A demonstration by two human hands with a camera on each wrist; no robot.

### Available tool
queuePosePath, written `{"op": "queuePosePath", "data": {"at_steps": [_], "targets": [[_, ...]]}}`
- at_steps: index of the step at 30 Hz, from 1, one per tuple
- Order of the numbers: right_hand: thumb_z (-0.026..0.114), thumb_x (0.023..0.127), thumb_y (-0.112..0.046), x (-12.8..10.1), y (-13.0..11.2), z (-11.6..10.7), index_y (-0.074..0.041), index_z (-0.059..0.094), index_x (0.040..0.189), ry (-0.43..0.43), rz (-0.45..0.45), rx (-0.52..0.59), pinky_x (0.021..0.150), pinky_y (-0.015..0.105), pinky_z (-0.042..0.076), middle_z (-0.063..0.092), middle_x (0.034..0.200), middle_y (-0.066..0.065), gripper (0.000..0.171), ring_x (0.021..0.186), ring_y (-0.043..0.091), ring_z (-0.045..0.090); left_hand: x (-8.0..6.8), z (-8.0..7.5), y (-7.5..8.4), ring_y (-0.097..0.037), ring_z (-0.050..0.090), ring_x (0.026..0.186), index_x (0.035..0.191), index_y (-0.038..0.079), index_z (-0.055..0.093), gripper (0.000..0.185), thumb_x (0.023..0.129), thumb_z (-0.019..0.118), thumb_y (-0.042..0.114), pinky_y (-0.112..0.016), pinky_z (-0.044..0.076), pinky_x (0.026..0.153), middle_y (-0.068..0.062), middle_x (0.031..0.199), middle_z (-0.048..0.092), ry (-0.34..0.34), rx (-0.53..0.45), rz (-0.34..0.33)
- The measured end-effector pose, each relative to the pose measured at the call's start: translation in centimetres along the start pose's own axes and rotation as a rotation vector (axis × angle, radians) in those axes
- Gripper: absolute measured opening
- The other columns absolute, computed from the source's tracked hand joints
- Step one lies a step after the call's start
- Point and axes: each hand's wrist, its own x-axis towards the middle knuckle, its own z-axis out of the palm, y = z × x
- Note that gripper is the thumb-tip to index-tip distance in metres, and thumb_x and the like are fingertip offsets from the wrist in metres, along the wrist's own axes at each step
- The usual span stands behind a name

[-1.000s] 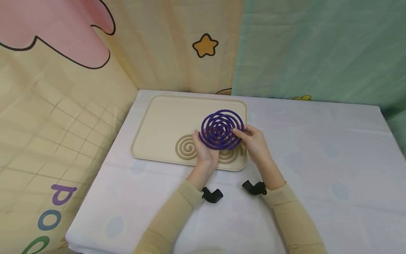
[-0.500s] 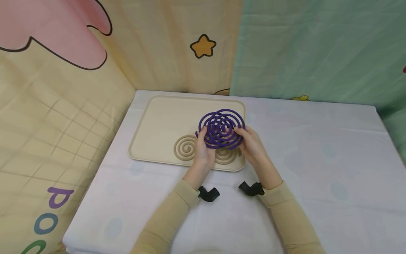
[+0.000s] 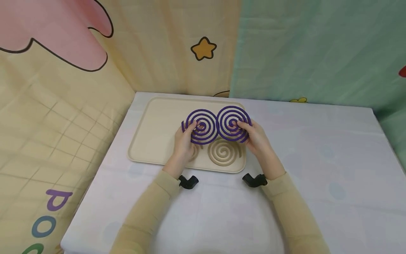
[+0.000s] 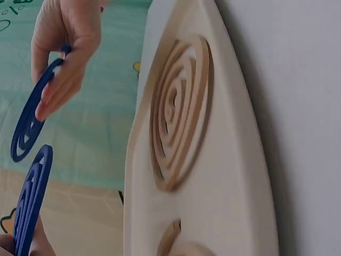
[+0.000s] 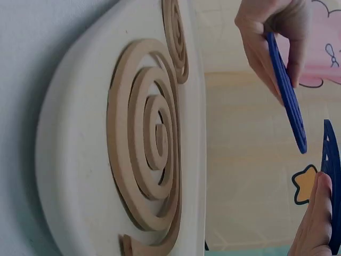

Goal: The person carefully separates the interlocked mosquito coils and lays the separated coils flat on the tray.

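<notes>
My left hand pinches a flat purple mosquito coil between thumb and fingers. In my right hand, thumb and fingers pinch a second purple mosquito coil. Both are held up above the tray, side by side, their inner edges meeting in the head view. The left wrist view shows a gap between the left coil and the right coil. Under the hands, a brown mosquito coil lies on the beige tray. Another brown coil lies left of it, partly hidden by my left hand.
The tray rests on a table with a white cloth. Patterned curtains rise behind the table and along its left side. A black wrist mount sits on the left wrist, and another black mount on the right.
The two purple coils overlapped earlier and now stand side by side. My left hand has moved left with its coil; my right hand has shifted slightly right.
</notes>
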Motion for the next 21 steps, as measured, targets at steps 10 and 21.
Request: {"op": "queuePosePath", "data": {"at_steps": [10, 21], "targets": [[0.058, 0.098, -0.009, 2.7, -1.1, -0.1, -0.006, 0.053, 0.111, 0.054, 0.004, -0.066, 0.069, 0.015, 0.053, 0.068, 0.083, -0.005, 0.014, 0.074, 0.004, 0.064, 4.0, -1.8, 3.5, -0.005, 0.066, 0.07, 0.098, 0.014, 0.06, 0.012, 0.093, 0.069, 0.02, -0.016, 0.053, 0.067, 0.007, 0.078, 0.069, 0.04, 0.299, 0.032], [0.063, 0.096, -0.014, 5.3, -1.4, -0.1, 0.001, 0.048, 0.127, 0.152, 0.125, -0.32, 0.069, 0.014, 0.051, 0.058, 0.104, 0.001, 0.038, 0.079, 0.004, 0.059, 7.4, -2.3, 3.9, -0.005, 0.057, 0.077, 0.126, -0.001, 0.058, 0.039, 0.09, 0.07, 0.01, -0.015, 0.05, 0.07, 0.004, 0.089, 0.062, -0.063, 0.626, -0.079]]}}
